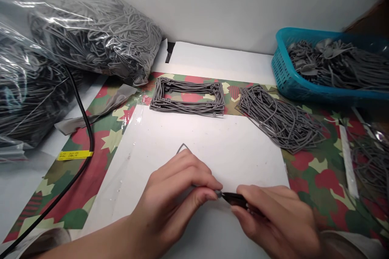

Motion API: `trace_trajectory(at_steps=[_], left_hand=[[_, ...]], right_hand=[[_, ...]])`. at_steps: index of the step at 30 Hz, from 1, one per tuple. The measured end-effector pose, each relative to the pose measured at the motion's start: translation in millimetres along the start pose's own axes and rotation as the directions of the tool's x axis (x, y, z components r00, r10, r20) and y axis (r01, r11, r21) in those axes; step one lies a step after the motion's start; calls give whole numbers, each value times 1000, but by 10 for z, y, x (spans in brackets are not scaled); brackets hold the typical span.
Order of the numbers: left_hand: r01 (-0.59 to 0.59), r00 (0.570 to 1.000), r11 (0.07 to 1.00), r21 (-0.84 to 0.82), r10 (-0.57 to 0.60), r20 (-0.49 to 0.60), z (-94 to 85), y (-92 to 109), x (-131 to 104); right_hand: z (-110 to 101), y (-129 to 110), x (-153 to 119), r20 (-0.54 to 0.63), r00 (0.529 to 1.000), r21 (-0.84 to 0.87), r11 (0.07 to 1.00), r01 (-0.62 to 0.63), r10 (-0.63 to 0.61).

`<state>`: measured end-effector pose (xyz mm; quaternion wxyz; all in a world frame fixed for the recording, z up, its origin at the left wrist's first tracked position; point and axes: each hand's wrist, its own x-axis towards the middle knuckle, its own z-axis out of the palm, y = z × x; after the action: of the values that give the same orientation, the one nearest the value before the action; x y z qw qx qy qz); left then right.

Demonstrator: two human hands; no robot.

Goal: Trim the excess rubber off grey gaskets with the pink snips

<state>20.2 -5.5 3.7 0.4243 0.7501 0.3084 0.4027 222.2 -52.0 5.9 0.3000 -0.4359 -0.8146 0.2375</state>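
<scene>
Over the flat white sheet (225, 141), left hand (179, 194) pinches a thin grey plastic-looking strip (219, 194); right hand (273, 214) grips a black pointed tool (234, 198). Advisable: steady pinch, tip clear of skin.

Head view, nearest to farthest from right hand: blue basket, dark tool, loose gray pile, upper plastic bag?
1. Dark tool: in right hand
2. Loose gray pile: ahead
3. Blue basket: beyond pile, right
4. Upper plastic bag: far left
</scene>
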Motion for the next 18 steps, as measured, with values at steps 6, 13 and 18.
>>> trace_trajectory(at_steps=[6, 13, 18], left_hand=[[4, 1000, 1000, -15, -4, -6, 6, 3, -10], [9, 1000, 1000, -25, -9, 0, 11, 1, -22], [14, 1000, 999, -34, -14, 0, 12, -5, -8]], right_hand=[[0, 2, 16, 2, 1000, -26, 1000, 6, -6], [22, -2, 37, -58, 997, -72, 996, 54, -58], [17, 2, 54, -81, 993, -111, 991, 81, -90]])
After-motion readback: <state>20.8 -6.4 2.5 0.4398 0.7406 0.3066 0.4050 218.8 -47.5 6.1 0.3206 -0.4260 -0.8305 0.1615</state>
